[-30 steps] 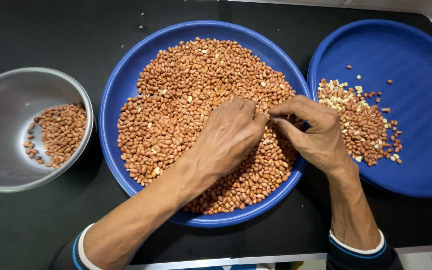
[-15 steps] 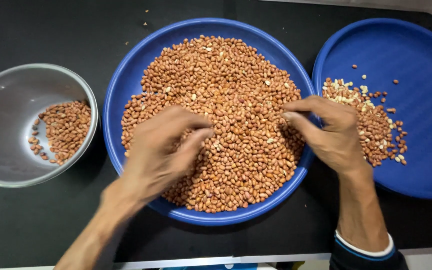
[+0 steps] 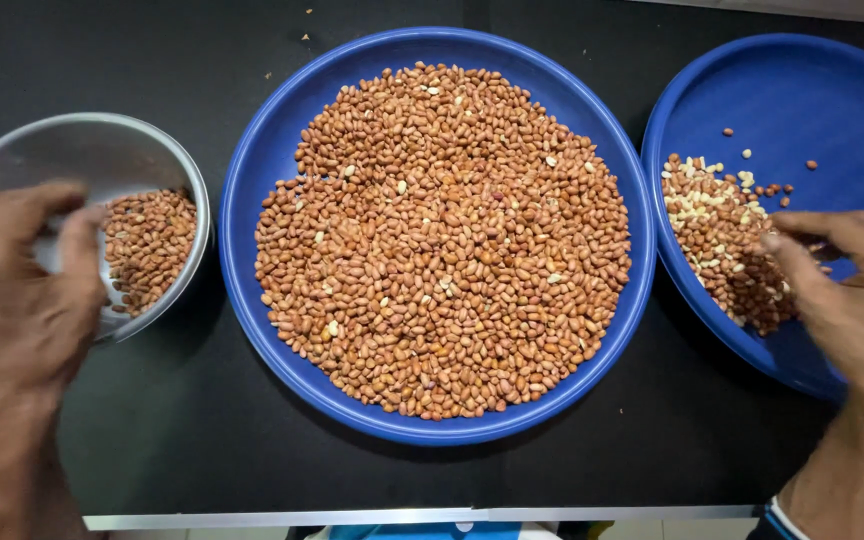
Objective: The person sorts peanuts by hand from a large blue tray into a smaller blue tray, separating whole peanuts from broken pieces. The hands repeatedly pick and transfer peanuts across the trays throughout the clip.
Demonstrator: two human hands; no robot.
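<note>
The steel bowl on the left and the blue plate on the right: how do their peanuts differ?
The steel bowl holds a small heap of evenly red-brown peanuts. The blue plate is wide and shallow, and its pile mixes brown nuts with pale, skinless bits. Both are only partly filled.

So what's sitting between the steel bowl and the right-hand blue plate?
In the head view, the large blue plate heaped with peanuts lies between the steel bowl and the right blue plate.

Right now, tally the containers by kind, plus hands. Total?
Blue plates: 2, the middle plate and the right plate, both holding peanuts.
Steel bowl: 1, holding peanuts.
Hands: 2, the left hand over the bowl and the right hand over the right plate.
Total: 5.
</note>
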